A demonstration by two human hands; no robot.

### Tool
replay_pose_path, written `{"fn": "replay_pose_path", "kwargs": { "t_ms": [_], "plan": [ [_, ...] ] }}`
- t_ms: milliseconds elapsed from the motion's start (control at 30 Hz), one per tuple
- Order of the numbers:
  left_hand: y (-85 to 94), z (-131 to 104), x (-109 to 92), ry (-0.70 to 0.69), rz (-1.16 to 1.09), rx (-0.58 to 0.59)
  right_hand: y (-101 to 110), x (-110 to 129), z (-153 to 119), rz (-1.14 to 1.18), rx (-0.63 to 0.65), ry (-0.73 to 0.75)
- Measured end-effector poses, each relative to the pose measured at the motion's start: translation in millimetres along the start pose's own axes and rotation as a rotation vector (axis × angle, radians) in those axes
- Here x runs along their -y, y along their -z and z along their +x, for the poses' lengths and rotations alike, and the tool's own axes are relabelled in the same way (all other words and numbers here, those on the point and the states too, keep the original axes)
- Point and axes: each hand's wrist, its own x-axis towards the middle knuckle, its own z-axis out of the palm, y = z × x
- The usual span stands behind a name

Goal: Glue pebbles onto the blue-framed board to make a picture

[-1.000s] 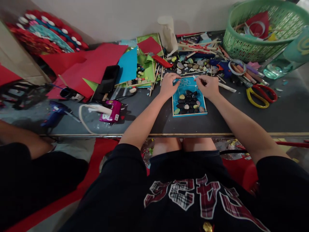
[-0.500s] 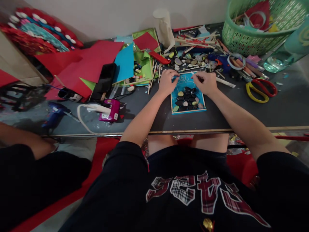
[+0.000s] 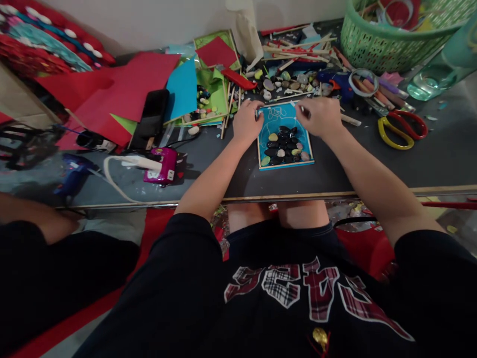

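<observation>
A blue picture panel (image 3: pixel 303 130) edged with thin wooden sticks lies flat on the table, a chalky line drawing on its upper part. Black, yellow and pinkish pebbles (image 3: pixel 283 149) cover its lower half. My left hand (image 3: pixel 248 122) is closed at the panel's upper left edge, thumb and forefinger bent over the border. At the upper right corner my right hand (image 3: pixel 322 117) is closed, fingertips pinched together. A small white tip (image 3: pixel 292 104) shows beside those fingertips; whether they hold it I cannot tell. The palm side of the right hand is hidden.
Red-and-yellow scissors (image 3: pixel 402 130), a tape roll (image 3: pixel 363 83) and a green basket (image 3: pixel 391 47) are on the right. Loose pebbles and sticks lie behind. Leftward are a phone (image 3: pixel 152 112), a purple power adapter (image 3: pixel 161 166) and a glue gun (image 3: pixel 72 174). Another person's arm (image 3: pixel 40 214) is far left.
My left hand has shifted from over the drawing to the panel's left edge. My right hand has moved slightly up and right relative to the panel. The whole view has shifted a little.
</observation>
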Motion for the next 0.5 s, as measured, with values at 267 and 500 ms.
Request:
{"fn": "replay_pose_path", "kwargs": {
  "t_ms": [267,500],
  "plan": [
    [2.1,0,-2,0.019,0.010,0.052,20,-2,2,-0.120,-0.028,-0.062],
    [-0.5,2,-3,0.025,0.010,0.090,60,10,7,-0.436,-0.096,-0.267]
  ]
}}
